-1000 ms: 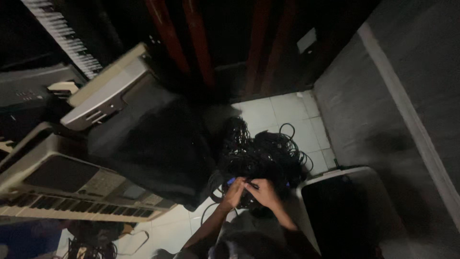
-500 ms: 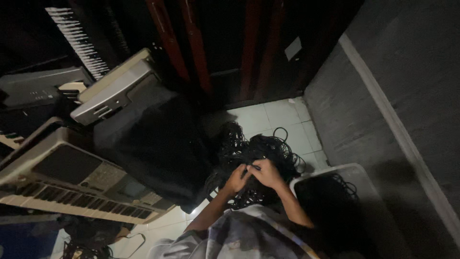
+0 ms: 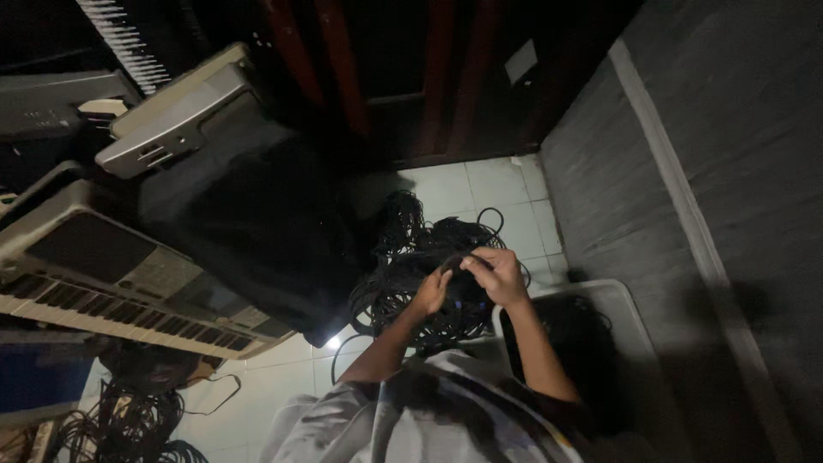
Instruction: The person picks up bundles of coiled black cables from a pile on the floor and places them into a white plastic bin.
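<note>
Your left hand (image 3: pixel 430 291) and right hand (image 3: pixel 495 274) meet over the tangled pile of black cables (image 3: pixel 420 257) on the pale tiled floor (image 3: pixel 506 193). Both hands are closed on a black cable strand (image 3: pixel 459 259) at the top of the pile, fingers curled around it. The pile lies directly under and ahead of your hands. A grey plastic bin (image 3: pixel 617 300) sits just beside your right forearm. Grey electronic keyboards (image 3: pixel 111 274) are stacked to your left.
</note>
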